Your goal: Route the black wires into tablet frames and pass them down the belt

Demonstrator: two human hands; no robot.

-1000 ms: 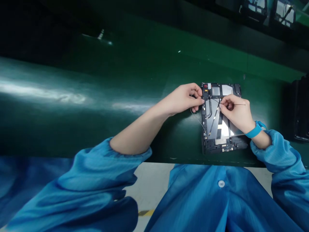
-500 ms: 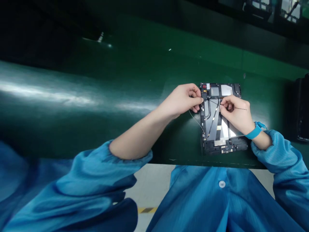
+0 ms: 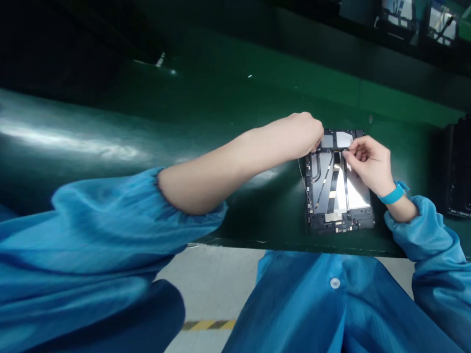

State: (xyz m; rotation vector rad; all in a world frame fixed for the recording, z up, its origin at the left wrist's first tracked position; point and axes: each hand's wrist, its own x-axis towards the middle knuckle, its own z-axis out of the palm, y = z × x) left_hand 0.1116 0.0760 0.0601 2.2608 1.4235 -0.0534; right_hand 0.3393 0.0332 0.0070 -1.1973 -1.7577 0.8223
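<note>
An opened tablet-like device [image 3: 358, 193] lies on the green bench, with a black frame, a silver plate and several dark flat cables across it. My left hand [image 3: 309, 133] is bent over its upper left corner, fingers curled down; the fingertips and whatever they hold are hidden behind the hand. A thin pale wire [image 3: 302, 179] hangs from below that hand along the device's left edge. My right hand [image 3: 371, 162], with a blue wrist strap [image 3: 392, 194], has thumb and forefinger pinched together at the device's upper right part. What sits between them is too small to make out.
The green bench top [image 3: 206, 132] runs wide to the left. A dark box-like object [image 3: 458, 171] stands at the right edge. Similar opened devices [image 3: 397, 17] rest on a dark shelf at the upper right. A small white scrap [image 3: 249, 76] lies farther back.
My left hand has moved right and turned over the device's upper left corner. My right hand has shifted slightly up and right; the thin dark wire across it no longer shows.
</note>
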